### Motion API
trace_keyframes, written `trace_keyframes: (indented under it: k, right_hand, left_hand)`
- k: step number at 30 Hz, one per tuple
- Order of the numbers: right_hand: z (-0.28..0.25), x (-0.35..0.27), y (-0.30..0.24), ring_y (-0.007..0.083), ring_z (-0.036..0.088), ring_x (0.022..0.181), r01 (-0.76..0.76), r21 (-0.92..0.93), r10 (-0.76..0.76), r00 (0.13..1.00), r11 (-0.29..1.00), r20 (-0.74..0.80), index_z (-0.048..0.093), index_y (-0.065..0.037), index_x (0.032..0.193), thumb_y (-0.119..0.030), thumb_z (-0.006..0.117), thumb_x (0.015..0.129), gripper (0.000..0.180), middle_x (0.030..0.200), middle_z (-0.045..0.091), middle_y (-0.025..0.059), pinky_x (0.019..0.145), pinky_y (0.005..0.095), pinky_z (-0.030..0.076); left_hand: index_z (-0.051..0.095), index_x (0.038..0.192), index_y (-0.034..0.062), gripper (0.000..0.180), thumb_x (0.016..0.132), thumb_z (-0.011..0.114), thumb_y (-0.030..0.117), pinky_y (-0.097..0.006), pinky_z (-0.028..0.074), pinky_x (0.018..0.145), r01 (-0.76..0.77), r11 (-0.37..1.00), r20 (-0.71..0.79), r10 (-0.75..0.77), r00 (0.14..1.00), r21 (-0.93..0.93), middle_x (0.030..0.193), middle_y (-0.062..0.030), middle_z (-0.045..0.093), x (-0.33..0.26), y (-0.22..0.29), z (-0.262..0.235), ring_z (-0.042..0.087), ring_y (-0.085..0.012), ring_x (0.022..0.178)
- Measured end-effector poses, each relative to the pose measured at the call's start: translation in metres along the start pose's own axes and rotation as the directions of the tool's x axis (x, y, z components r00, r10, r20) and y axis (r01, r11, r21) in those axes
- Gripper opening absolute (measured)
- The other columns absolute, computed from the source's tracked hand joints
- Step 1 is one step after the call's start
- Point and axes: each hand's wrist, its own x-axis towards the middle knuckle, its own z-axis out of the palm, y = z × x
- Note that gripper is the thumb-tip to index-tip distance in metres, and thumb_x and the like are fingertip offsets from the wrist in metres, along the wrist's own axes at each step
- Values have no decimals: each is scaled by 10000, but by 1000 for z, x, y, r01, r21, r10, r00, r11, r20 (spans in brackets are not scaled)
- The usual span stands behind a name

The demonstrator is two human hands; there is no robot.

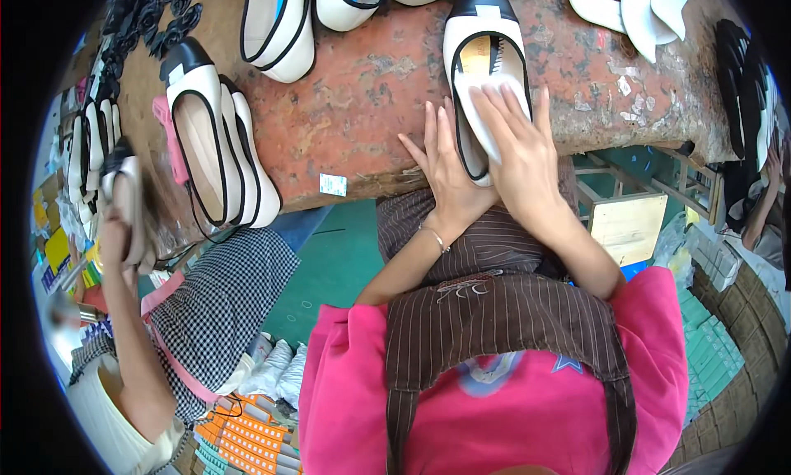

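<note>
A white ballet flat with a black toe cap and black trim lies on the worn bench, toe pointing away from me. Inside it is a white insole, partly over a yellowish inner sole with dark zigzag marks. My right hand lies on the insole with fingers stretched out flat, the little finger outside the shoe's right edge. My left hand is open beside the shoe's left side and heel, its fingers spread. The wrists are close together and the right one overlaps the left palm. The right thumb is hidden.
Matching shoes stand at the bench's far edge, others to the left. Loose white insoles lie far right. Black bows are far left. At left a co-worker's hand holds a shoe. A wooden stool stands below.
</note>
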Motion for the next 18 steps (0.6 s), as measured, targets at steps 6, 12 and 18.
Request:
trace_keyframes:
  k: [6, 12, 18]
  right_hand:
    - [10, 71, 28, 433, 518, 1276, -160, -110, 192, 889, 981, 415, 516, 69, 1337, -100, 513, 879, 488, 1322, 558, 304, 1145, 639, 186]
    - [28, 36, 17, 478, 491, 1237, 57, -266, -63, 998, 962, -15, 465, 185, 1271, -202, 569, 847, 584, 1269, 518, 369, 1138, 649, 174]
    - [29, 27, 12, 461, 450, 1314, 72, -339, -68, 997, 938, 24, 439, 194, 1308, -223, 520, 900, 589, 1326, 488, 387, 1162, 621, 144]
  left_hand:
    - [92, 1529, -32, 1251, 660, 834, 476, -699, -98, 1110, 43, 999, 65, -45, 997, 33, 1568, -255, 270, -6, 3, 8, 134, -395, 1504]
    - [99, 1526, -63, 1276, 640, 847, 470, -690, -74, 1122, 6, 1000, 81, -8, 997, 23, 1575, -244, 262, -9, -1, 5, 159, -377, 1504]
    - [105, 1523, -68, 1269, 641, 846, 463, -682, -78, 1128, 19, 998, 66, -24, 998, 68, 1570, -246, 268, -10, -5, 5, 163, -382, 1501]
